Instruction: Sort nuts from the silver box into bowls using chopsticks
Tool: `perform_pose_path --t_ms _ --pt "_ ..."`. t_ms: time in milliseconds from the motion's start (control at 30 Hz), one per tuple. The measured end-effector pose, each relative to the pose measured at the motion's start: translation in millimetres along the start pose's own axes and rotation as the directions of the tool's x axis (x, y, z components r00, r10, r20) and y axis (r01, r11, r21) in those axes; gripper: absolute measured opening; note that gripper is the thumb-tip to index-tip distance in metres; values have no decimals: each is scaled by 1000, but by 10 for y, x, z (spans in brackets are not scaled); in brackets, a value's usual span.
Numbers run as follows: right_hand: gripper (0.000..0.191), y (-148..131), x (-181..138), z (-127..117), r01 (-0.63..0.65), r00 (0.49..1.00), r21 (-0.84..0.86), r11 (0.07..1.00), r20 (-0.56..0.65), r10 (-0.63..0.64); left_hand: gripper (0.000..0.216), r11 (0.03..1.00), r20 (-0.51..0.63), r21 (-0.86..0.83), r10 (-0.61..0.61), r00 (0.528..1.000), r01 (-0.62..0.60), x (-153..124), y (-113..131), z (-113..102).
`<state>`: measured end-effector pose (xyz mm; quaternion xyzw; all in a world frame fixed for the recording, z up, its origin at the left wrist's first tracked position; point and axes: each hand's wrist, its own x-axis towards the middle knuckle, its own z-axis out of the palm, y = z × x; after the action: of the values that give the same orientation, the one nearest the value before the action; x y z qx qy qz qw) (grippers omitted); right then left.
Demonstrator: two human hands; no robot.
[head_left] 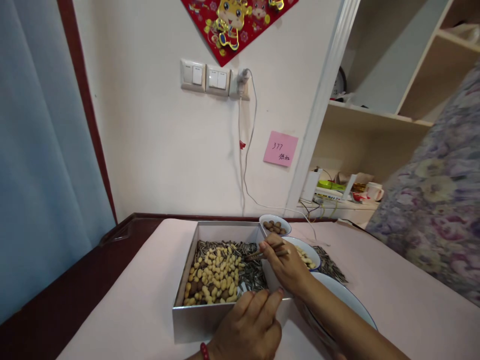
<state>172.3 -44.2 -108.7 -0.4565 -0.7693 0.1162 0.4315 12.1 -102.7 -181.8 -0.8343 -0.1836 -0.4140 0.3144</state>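
Observation:
A silver rectangular box [202, 320] stands on the table, holding a heap of unshelled peanuts [221, 270], dark striped sunflower seeds [255, 276] and some round brown nuts [195, 287]. My right hand [287, 265] reaches over the box's right side, closed around a pair of chopsticks [277, 252]. Their tips point down left into the seeds beside the peanuts; I cannot tell whether anything is pinched between them. My left hand [247, 327], with a red bead bracelet [204, 351] at the wrist, has its fingers curled over the front rim near the right corner. Its thumb is partly hidden.
Right of the box stand a small bowl of brown nuts [274, 227], a bowl with peanuts [305, 257] and a larger white bowl [347, 297] under my right forearm. Loose sunflower seeds [332, 265] lie beyond them. A white cable [270, 206] hangs to the table's back edge.

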Motion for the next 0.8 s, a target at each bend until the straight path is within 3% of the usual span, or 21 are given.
perform_pose_path --t_ms 233,400,500,667,733,800 --pt "41 -29 -69 -134 -5 997 68 998 -76 10 12 1000 -10 -3 -21 1000 21 10 13 -2" --pt "40 -103 -166 -479 -14 971 162 987 -234 52 13 1000 -20 2 -3 1000 3 0 -12 10" --pt "38 -89 -228 -870 -1 905 185 983 -418 80 13 1000 -25 -12 -6 1000 6 -7 -33 17" --pt "41 146 -383 -1508 -37 730 141 989 -672 123 10 1000 -17 -24 9 1000 -10 -2 -58 11" --pt "43 294 -464 -1646 -94 701 128 987 -695 157 11 1000 -14 -31 3 1000 -3 10 -63 0" --pt "45 424 -532 -1709 -151 704 128 980 -682 198 16 999 -6 -44 -5 1000 4 24 -66 -14"
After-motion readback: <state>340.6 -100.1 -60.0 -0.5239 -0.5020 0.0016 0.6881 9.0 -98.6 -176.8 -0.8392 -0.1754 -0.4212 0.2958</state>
